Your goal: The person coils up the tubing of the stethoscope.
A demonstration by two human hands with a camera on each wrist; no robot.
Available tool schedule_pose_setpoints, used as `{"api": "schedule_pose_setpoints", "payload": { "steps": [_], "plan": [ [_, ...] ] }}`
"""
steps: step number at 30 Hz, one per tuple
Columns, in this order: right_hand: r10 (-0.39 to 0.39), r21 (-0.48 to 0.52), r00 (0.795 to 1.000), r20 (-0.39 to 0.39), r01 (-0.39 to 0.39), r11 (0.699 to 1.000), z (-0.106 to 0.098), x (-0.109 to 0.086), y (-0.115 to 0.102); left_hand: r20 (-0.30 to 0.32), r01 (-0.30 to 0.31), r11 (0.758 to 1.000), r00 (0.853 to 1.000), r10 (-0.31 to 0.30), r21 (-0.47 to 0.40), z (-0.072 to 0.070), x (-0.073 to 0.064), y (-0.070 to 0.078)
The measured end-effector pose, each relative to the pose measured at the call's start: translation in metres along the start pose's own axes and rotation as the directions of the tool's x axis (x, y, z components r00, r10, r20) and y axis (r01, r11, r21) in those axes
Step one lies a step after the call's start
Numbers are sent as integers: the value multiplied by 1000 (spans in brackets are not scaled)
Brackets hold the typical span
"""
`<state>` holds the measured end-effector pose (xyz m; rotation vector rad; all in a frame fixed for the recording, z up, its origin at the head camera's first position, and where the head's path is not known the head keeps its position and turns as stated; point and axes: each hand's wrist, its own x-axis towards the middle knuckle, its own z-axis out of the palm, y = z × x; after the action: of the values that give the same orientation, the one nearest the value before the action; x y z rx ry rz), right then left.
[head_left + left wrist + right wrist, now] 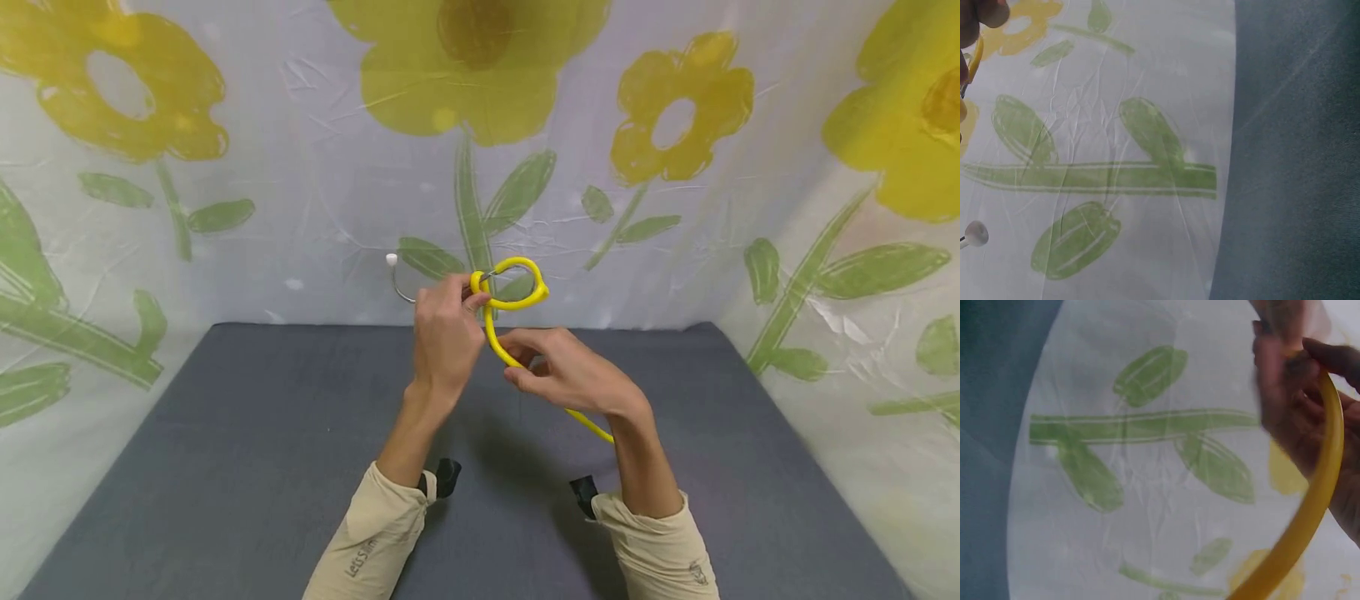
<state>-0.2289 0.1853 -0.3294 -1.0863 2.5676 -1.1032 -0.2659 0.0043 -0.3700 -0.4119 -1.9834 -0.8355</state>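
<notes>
A stethoscope with yellow tubing [512, 305] is held up above the table, its upper part bent into a loop. My left hand [447, 333] pinches it beside the loop, where a bit of metal tube shows. Left of that hand a curved metal ear tube ends in a white ear tip [392, 260], which the left wrist view catches at its edge. Lower and to the right, my right hand [573, 371] holds the tubing between thumb and fingers. From there the tube runs down behind the right wrist, and its far end is hidden. The right wrist view shows the tubing [1313, 525] up close.
Beneath both hands lies a dark grey table [262, 433]. A pale curtain [322, 208] printed with yellow flowers and green leaves hangs behind it and along both sides. Dark straps or mounts [447, 477] sit at the sleeve cuffs.
</notes>
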Motion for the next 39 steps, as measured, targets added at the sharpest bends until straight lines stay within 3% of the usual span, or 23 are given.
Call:
{"api": "schedule_pose_setpoints", "payload": {
  "steps": [4, 7, 11, 14, 18, 21, 23, 25, 35, 39],
  "plan": [
    [0, -25, 999, -35, -1, 1000, -5, -7, -4, 24, -46, 997, 999, 45, 58, 1, -1, 2],
    [3, -63, 994, -107, -10, 998, -7, -9, -7, 55, -68, 994, 996, 64, 86, 3, -2, 3],
    [-52, -170, 962, -269, 6, 985, -7, -12, -7, 108, -110, 989, 989, 99, 100, 7, -5, 8],
    [-134, -321, 892, -433, -13, 947, -4, -11, -5, 128, -142, 985, 983, 129, 100, 8, -6, 12],
    [-238, -486, 760, -605, -116, 866, -1, -7, -3, 161, -218, 970, 967, 200, 108, 11, -6, 15],
    [-299, -527, 671, -679, -161, 834, 0, -3, 1, 192, -269, 958, 950, 247, 102, 12, -6, 17],
    [-326, -535, 632, -703, -168, 828, 0, -2, 4, 209, -284, 954, 943, 260, 94, 12, -6, 18],
    [-338, -536, 617, -711, -163, 828, 0, 0, 7, 227, -296, 951, 936, 269, 92, 12, -6, 18],
    [-314, -519, 587, -746, -217, 827, 0, -2, 12, 279, -380, 923, 894, 349, 61, 14, -7, 14],
    [-322, -520, 564, -761, -233, 822, -1, -1, 15, 311, -411, 909, 876, 370, 75, 14, -8, 15]
  ]
}}
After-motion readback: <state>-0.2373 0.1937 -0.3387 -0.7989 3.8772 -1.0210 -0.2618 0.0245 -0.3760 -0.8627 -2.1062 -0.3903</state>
